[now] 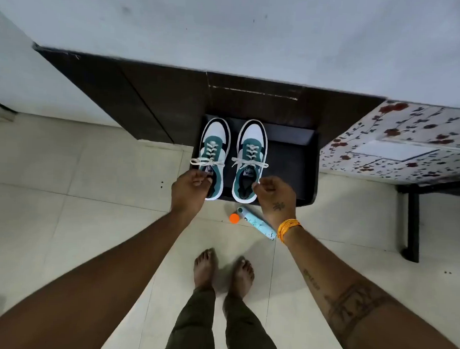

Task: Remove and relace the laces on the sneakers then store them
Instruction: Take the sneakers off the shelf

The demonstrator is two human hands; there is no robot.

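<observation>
Storage looks to be the step in hand: both sneakers, laced and tied, sit side by side on a dark shelf [290,161]. The left hand [190,187] pinches the left sneaker [214,157] at its collar; the right hand [274,193] pinches the right sneaker [250,159] likewise. Next, probably, both fingers let go and draw clear.

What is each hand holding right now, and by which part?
Left hand grips the left sneaker at its heel collar; right hand grips the right sneaker the same way.
</observation>
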